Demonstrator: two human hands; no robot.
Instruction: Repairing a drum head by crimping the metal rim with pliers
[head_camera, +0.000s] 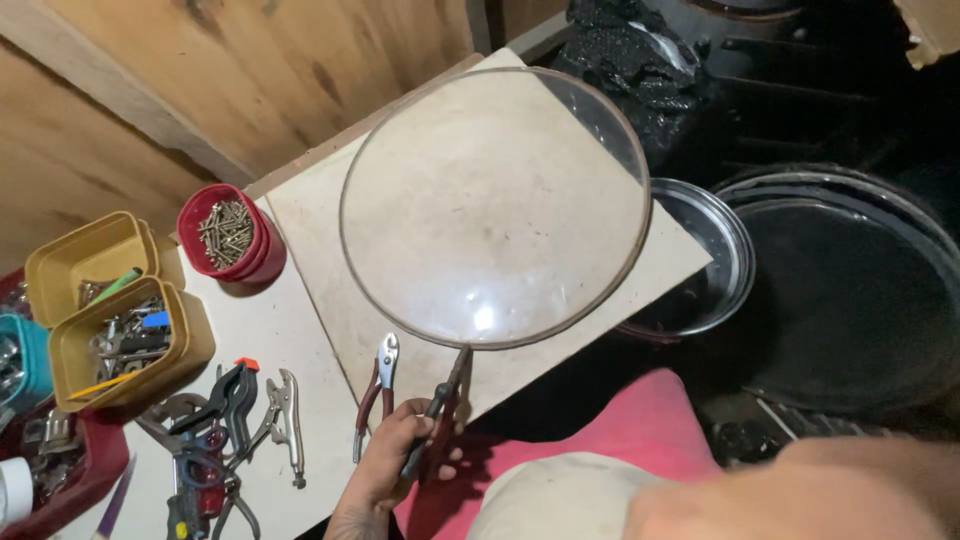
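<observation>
Nearest, the left hand (395, 455) is wrapped round the dark handles of a pair of pliers w/ reddish grips (440, 415), nose up at the near rim of a big round clear glass lid (495, 205), which lies flat on a pale square board (420, 340) on the white tabletop (270, 330). Right hand isn't clearly in view; a blurred forearm fills the lower right, so can't tell its state. To do it well, in my view: keep the plier nose square to the rim, squeeze gently, since glass chips easily at the edge, & keep the lid flat on the board. Just left of the hand lie red-handled slip-joint pliers (375, 390), then silver locking pliers (285, 415) & a black spring clamp w/ orange tips (225, 400), close enough to snag an elbow. Further left, two yellow plastic tubs of small tools (120, 320); behind them a red round cup of screws (230, 235). Right of the board, a round metal-rimmed pan (715, 260) sits partly under the lid's edge, near a large dark round pan (850, 290). Wooden wall (250, 70) at back.
</observation>
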